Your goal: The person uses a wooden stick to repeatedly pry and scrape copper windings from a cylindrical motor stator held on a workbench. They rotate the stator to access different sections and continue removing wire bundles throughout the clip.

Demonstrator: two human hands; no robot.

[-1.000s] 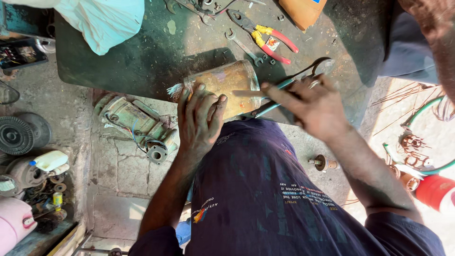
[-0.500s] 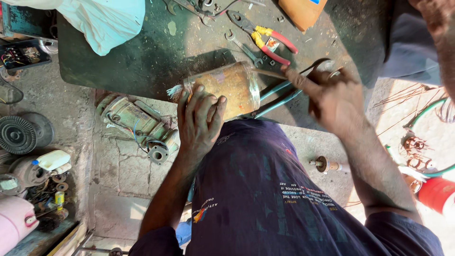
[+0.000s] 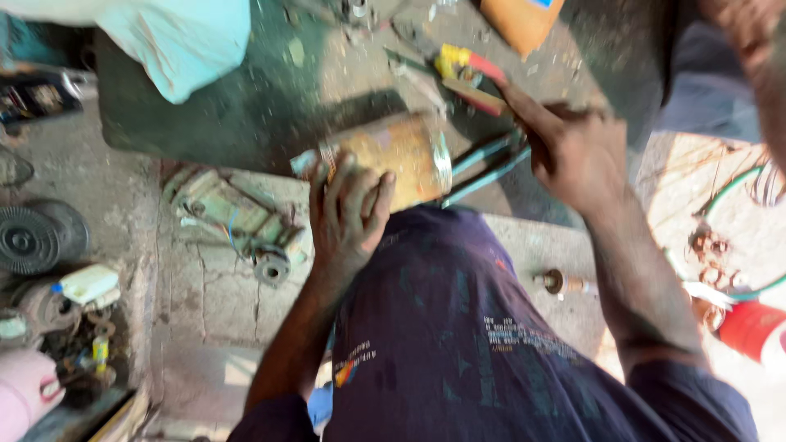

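Observation:
My left hand (image 3: 348,217) presses down on a rusty yellow-brown metal cylinder (image 3: 401,155) that lies on its side at the near edge of a dark green workbench (image 3: 246,106). Fingers spread over its near side hold it. My right hand (image 3: 573,155) is to the right of the cylinder, above a long blue-handled tool (image 3: 483,168) lying beside it. Its index finger stretches up-left to the red and yellow handled pliers (image 3: 471,78) and touches the red handle. Nothing shows inside that hand. The picture is blurred by motion.
A pale cloth bag (image 3: 172,41) and an orange object (image 3: 520,20) lie on the bench. On the cracked concrete floor are a greenish machine part (image 3: 237,217), a black round part (image 3: 33,237), a small cylinder (image 3: 565,284), copper wire coils (image 3: 720,245) and a red container (image 3: 749,327).
My right hand has moved away from the blue-handled tool, up and to the right toward the pliers. My left hand has stayed on the cylinder. The view has shifted and blurred.

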